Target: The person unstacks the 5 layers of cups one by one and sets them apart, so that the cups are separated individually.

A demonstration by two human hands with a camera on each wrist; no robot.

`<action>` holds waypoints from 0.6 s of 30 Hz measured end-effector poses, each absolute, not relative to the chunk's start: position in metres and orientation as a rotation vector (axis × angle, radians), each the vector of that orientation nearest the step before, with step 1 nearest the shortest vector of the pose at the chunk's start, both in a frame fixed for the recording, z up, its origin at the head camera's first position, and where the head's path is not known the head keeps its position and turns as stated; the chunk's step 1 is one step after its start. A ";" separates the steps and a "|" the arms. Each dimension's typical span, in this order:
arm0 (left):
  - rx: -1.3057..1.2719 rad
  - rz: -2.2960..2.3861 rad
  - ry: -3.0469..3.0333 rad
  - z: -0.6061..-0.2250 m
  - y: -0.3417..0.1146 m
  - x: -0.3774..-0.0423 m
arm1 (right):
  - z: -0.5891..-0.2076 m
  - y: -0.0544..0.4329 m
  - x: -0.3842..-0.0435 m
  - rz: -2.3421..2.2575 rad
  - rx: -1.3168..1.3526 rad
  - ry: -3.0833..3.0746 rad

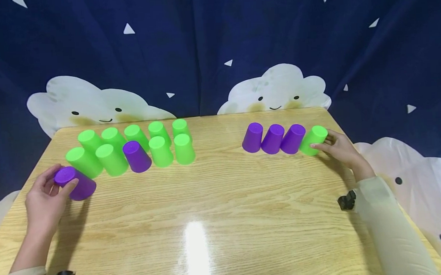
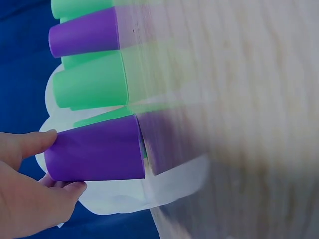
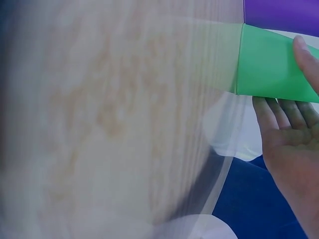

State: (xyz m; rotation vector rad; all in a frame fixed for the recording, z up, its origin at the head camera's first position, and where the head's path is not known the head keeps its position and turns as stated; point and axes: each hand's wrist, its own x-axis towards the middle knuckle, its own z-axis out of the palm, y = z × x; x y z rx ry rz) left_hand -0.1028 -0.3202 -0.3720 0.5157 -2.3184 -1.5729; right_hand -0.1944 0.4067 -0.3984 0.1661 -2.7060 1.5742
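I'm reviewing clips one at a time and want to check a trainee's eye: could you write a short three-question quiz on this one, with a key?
1. In the head view, how many purple cups stand in the row on the right?
2. Where in that row is the green cup that the right hand holds, seen from the head camera?
A) left end
B) middle
C) right end
3. True or false: the left hand holds a cup of the same colour as the right hand's.

Key:
1. Three
2. C
3. False; it holds a purple cup
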 end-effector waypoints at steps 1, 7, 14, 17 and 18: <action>0.511 -1.582 -2.316 -0.373 -0.321 -0.103 | -0.398 0.407 -0.195 1.569 0.163 -2.710; 0.507 -1.574 -2.361 -0.376 -0.323 -0.100 | -0.397 0.407 -0.196 1.537 0.132 -2.744; 0.502 -1.544 -2.391 -0.375 -0.323 -0.101 | -0.397 0.407 -0.194 1.551 0.139 -2.738; 0.481 -1.540 -2.378 -0.372 -0.324 -0.101 | -0.396 0.408 -0.194 1.558 0.137 -2.736; 0.475 -1.536 -2.373 -0.371 -0.323 -0.101 | -0.396 0.408 -0.194 1.564 0.136 -2.734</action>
